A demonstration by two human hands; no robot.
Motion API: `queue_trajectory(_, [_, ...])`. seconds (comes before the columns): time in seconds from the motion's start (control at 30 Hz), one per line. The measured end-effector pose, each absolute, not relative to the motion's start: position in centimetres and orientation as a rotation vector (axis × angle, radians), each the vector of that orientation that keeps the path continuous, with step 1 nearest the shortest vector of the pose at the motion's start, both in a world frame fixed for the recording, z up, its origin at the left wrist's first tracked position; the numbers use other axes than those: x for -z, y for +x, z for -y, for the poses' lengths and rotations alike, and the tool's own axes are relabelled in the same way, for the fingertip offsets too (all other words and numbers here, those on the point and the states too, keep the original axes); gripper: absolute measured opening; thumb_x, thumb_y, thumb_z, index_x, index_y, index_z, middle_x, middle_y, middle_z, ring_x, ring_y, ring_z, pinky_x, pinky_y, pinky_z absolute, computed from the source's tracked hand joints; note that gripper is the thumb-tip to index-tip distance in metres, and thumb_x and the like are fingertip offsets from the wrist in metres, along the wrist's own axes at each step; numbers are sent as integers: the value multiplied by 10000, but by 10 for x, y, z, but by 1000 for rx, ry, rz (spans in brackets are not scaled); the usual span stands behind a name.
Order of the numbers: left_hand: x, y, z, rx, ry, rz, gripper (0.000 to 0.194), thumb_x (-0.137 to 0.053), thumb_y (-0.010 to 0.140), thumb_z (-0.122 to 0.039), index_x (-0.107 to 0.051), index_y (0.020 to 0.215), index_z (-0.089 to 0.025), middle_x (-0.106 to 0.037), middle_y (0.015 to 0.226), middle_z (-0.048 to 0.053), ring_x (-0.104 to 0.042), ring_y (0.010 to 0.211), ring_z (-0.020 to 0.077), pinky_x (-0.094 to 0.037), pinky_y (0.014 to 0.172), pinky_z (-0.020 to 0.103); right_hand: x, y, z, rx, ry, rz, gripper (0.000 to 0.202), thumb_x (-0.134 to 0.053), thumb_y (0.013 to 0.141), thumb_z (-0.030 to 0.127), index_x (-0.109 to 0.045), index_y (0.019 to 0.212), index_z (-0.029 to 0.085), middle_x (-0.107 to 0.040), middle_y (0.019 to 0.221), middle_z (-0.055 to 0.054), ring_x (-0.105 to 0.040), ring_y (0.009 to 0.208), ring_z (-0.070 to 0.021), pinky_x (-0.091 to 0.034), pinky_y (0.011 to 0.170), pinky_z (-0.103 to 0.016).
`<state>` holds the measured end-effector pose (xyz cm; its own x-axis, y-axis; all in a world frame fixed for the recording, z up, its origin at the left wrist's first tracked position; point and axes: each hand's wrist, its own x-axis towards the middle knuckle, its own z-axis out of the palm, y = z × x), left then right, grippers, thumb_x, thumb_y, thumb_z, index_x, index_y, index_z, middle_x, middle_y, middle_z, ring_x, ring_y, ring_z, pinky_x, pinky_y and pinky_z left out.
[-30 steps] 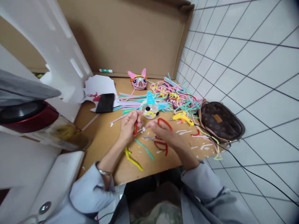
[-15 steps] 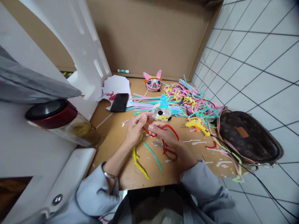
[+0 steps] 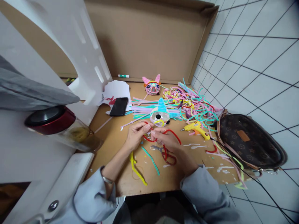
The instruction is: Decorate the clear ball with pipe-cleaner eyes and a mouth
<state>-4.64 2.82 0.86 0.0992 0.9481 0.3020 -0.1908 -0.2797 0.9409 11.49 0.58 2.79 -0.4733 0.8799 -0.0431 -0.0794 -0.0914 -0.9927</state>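
Between my two hands runs a bent red pipe cleaner [image 3: 173,133]. Fingers of my left hand [image 3: 137,133] pinch one part of it, and my right hand [image 3: 164,139] grips another part, with a loop trailing to the right. Just beyond my fingertips stands a clear ball figure [image 3: 160,116] with blue fuzzy ears, black eyes and a yellow curve. Red-handled scissors [image 3: 170,158] lie below my right hand, their blades partly covered. A yellow pipe cleaner [image 3: 137,172] and a short teal pipe cleaner [image 3: 151,160] rest on the wooden table [image 3: 126,183] nearer my body.
A finished-looking pink-eared figure [image 3: 152,87] sits at the back beside a tangled pile of pipe cleaners [image 3: 196,104]. To the right are a yellow glue gun [image 3: 197,129] with its cord and a brown bag [image 3: 252,140]. A phone [image 3: 119,106] and a glass jug [image 3: 79,133] stand left.
The view has shifted slightly, so most things sit a little lower. Both hands keep hold of the red pipe cleaner, with only a small shift of the fingers.
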Motion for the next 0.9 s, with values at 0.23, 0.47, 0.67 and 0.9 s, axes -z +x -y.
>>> queue_trajectory(0.23, [-11, -55, -30, -1504, 1365, -937, 299, -698, 761, -476, -739, 760, -180, -695, 811, 60, -613, 777, 186, -493, 754, 304, -26, 119, -3, -1683, -885, 1480, 388, -595, 826, 531, -592, 668, 177, -329, 504, 78, -263, 473, -71, -192, 479, -235])
queue_trajectory(0.47, [-26, -81, -81, -1225, 1861, -1550, 657, -607, 708, -322, -536, 1345, -176, -535, 1396, 138, -512, 1263, 299, -417, 1055, 446, -31, 126, -2, -1762, -847, 1561, 372, -633, 791, 521, -637, 665, 171, -394, 497, 63, -314, 472, -81, -238, 487, -242])
queue_trajectory(0.67, [-24, -65, -131, -154, 2336, -1822, 889, -614, 728, -343, -271, 1518, -122, -181, 1624, 176, -100, 1502, 370, -98, 1180, 593, -25, 125, -4, -1817, -778, 1548, 383, -616, 813, 521, -624, 679, 163, -333, 468, 88, -250, 445, -65, -195, 470, -237])
queue_trajectory(0.9, [-9, -51, -138, -72, 2398, -1923, 558, -505, 856, -328, -466, 1357, -85, -522, 1403, 244, -419, 1358, 375, -188, 1142, 580, -28, 127, -6, -1784, -777, 1444, 367, -632, 818, 499, -625, 696, 152, -339, 499, 86, -246, 453, -52, -166, 467, -232])
